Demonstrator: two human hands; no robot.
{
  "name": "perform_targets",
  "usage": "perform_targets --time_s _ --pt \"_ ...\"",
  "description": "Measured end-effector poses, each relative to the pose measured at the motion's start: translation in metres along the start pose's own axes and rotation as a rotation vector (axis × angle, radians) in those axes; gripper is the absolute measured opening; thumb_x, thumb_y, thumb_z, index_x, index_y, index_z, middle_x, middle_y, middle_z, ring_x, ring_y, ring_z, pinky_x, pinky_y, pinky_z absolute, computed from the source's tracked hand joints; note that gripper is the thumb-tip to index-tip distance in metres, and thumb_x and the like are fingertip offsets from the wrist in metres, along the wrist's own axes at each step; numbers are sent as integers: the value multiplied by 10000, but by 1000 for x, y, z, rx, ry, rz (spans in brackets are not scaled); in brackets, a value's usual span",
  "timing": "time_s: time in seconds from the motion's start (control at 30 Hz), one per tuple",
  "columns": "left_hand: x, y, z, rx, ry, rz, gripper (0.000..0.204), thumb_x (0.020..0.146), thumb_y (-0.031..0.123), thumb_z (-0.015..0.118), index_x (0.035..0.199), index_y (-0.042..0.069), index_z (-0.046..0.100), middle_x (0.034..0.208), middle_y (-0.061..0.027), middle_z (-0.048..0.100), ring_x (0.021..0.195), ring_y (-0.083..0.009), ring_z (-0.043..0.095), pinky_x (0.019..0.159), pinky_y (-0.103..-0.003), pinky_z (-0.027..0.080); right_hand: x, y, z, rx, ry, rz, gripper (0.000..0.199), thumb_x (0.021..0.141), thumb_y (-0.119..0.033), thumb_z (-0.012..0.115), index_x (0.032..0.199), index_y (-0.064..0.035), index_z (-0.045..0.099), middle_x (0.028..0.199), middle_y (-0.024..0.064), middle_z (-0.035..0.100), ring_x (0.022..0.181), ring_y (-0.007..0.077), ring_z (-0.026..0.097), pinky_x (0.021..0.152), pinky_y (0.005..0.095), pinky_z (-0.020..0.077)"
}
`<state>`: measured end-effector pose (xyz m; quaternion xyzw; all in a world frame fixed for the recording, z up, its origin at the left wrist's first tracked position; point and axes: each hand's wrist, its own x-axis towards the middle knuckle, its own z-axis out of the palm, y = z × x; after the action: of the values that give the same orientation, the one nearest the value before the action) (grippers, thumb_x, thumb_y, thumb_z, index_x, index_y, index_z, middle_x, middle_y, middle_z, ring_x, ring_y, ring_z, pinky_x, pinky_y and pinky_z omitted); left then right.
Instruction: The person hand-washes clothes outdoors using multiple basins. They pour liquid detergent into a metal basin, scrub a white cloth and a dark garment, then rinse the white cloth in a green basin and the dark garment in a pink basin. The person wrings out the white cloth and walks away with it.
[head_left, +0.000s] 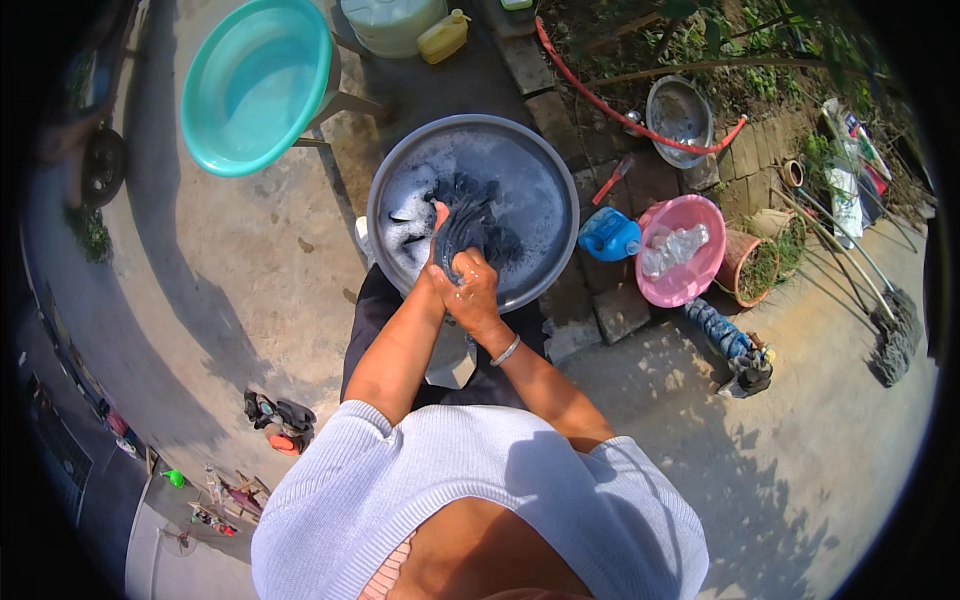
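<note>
Where hands [474, 285] meet, cloth [462, 228] (dark), trailing forward

A bunched dark cloth [463, 222] lies in the round grey basin [571, 208], apparently part-submerged; beyond the basin's right rim sits a blue plastic jug [607, 236].

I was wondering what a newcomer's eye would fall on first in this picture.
Probably the grey basin at upper centre, where the left hand and right hand grip a dark cloth amid white suds. Next might come the big turquoise tub at upper left and, right of the basin, the pink tub holding clear plastic.
</note>
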<state>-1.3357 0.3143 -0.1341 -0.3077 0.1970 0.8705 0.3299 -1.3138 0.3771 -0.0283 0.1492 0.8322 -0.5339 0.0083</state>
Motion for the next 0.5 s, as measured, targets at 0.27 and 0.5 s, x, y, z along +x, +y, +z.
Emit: perform_targets --time_s 0.27,0.5 --pt "-19 -6 43 503 454 157 791 851 571 556 1354 -7 358 1210 -147 536 1051 -227 537 911 -342 439 71 68 -19 -338 252 -55 206 747 -97 669 690 -15 489 721 155 502 715 360 532 586 422 441" --pt "-35 23 11 1585 517 681 604 773 123 700 1306 26 434 1221 -173 541 1085 -303 550 927 -362 425 30 105 -63 -732 175 148 364 755 -225 711 1035 -77 531 1170 201 455 992 412 509 729 486 469"
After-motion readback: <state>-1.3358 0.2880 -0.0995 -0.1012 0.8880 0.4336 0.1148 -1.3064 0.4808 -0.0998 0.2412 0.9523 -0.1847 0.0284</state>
